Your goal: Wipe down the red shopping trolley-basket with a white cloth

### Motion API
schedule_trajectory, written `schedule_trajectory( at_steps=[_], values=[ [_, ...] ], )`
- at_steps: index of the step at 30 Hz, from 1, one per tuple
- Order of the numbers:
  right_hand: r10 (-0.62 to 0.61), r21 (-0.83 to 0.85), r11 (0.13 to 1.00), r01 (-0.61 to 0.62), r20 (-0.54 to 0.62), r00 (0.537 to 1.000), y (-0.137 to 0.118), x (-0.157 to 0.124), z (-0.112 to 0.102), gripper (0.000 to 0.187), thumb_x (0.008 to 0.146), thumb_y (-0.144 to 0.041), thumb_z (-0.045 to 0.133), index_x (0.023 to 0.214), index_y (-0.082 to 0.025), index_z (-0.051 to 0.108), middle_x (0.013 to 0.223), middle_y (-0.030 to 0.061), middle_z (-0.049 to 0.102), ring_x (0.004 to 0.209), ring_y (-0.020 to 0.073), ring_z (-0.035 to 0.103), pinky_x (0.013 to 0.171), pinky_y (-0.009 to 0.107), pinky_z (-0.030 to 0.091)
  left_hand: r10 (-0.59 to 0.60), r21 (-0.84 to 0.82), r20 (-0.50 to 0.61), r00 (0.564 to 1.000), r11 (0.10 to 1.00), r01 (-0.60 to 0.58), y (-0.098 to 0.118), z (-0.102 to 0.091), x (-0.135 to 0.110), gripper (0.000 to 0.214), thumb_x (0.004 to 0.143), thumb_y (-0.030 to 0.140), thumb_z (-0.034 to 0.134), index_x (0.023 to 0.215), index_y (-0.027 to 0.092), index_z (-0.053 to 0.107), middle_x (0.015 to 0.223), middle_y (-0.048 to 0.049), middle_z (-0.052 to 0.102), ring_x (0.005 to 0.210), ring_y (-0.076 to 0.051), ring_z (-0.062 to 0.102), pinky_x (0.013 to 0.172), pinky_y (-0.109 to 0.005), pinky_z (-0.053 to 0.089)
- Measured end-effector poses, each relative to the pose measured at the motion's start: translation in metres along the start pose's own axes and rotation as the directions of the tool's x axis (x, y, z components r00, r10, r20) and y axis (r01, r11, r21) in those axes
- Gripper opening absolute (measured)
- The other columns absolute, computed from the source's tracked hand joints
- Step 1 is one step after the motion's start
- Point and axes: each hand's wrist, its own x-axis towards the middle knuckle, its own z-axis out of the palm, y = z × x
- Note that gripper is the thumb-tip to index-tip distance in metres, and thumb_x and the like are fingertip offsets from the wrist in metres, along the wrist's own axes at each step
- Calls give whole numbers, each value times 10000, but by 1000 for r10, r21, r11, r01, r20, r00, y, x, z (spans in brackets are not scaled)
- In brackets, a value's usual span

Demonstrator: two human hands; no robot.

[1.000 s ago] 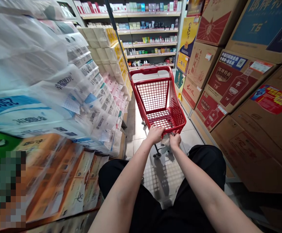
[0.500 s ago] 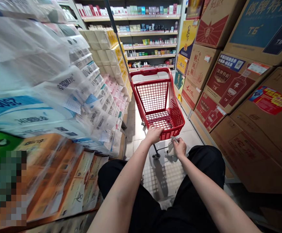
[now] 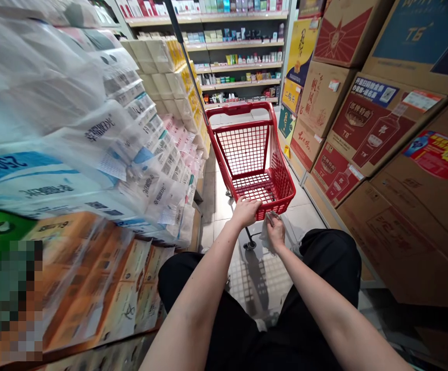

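A red plastic shopping cart [image 3: 243,149] stands on the tiled floor in front of my knees, its basket showing nothing inside. My left hand [image 3: 247,211] is wrapped over the near rim of the basket. Just below that rim, my right hand [image 3: 275,232] grips a crumpled greyish cloth [image 3: 265,229], which touches or nearly touches the front edge of the basket. My fingers partly cover the cloth. Beneath the basket, a dark leg with a caster wheel [image 3: 250,245] is visible.
Plastic-wrapped tissue packs [image 3: 119,134] are piled on the left. Stacked cardboard cartons [image 3: 374,123] line the right side. Shelves of small boxes and bottles [image 3: 243,46] close off the far end. A dark pole [image 3: 185,51] rises beside the cart.
My right hand has moved left and slightly up with the cloth, closer to the basket's front edge. The left hand keeps its hold on the rim.
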Motion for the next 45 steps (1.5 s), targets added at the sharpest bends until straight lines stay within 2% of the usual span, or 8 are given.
schedule_trajectory(
  at_steps=[5, 9, 15, 23, 33, 39, 42, 45],
  values=[
    [-33, -157, 985, 73, 241, 970, 17, 6, -24, 316, 831, -281, 505, 1099, -259, 669, 1059, 39, 689, 940, 186, 629, 837, 258, 447, -31, -8, 36, 999, 999, 31, -3, -5, -1, 318, 741, 239, 528, 1058, 248, 542, 1089, -40, 662, 1038, -229, 575, 1015, -430, 263],
    [107, -231, 971, -64, 175, 979, 28, -5, -21, 348, 855, -291, 464, 1136, -195, 644, 993, 84, 696, 866, 192, 641, 779, 261, 452, -25, -19, 19, 999, 999, 26, -2, -4, 0, 295, 754, 262, 526, 1048, 246, 547, 1092, -44, 660, 1045, -232, 573, 1017, -430, 261],
    [67, -112, 992, -60, 55, 996, 13, 3, 1, 380, 893, -275, 393, 1173, -145, 614, 1132, 123, 643, 1008, 205, 599, 887, 286, 422, -25, -2, 18, 1000, 1000, 25, 0, -1, 2, 321, 767, 294, 516, 1083, 240, 532, 1092, -62, 651, 1025, -234, 572, 1026, -444, 250],
    [5, -207, 977, 58, 288, 958, 23, 1, -9, 298, 806, -273, 540, 1069, -239, 678, 1056, 66, 673, 935, 192, 625, 824, 256, 447, -25, -12, 22, 999, 1000, 25, -4, -3, -1, 307, 748, 257, 525, 1054, 250, 549, 1086, -42, 661, 1034, -230, 567, 1026, -432, 255],
    [115, -140, 985, -100, 105, 988, 24, 7, 5, 362, 845, -262, 451, 1138, -181, 648, 1122, 98, 662, 972, 190, 631, 829, 271, 463, -12, 15, 13, 1000, 1000, 12, 5, 0, 1, 349, 712, 183, 524, 1056, 242, 530, 1068, -34, 660, 1012, -227, 565, 1030, -442, 256],
    [127, -57, 992, -116, 275, 953, 17, 6, -17, 305, 776, -265, 535, 1032, -214, 694, 980, 58, 711, 907, 209, 646, 813, 279, 473, -14, 16, 8, 1000, 1000, 14, 2, 1, 1, 307, 727, 203, 523, 1031, 239, 531, 1055, -37, 662, 1001, -226, 566, 1027, -439, 260],
    [44, 18, 999, -44, 20, 999, 3, 8, -46, 338, 813, -288, 475, 1073, -196, 671, 1023, 72, 687, 957, 206, 615, 873, 299, 456, -9, 12, 13, 1000, 1000, 9, 0, 0, 1, 298, 728, 204, 523, 1023, 235, 533, 1043, -37, 665, 997, -226, 571, 1026, -435, 260],
    [-95, 60, 991, 121, -333, 938, -18, 26, -76, 430, 873, -266, 363, 1243, -176, 562, 1182, 101, 592, 1088, 200, 537, 976, 349, 398, -3, -3, -8, 1000, 1000, 3, 0, 0, 0, 303, 751, 238, 519, 1054, 225, 525, 1032, -47, 663, 996, -225, 573, 1035, -435, 249]
  ],
)
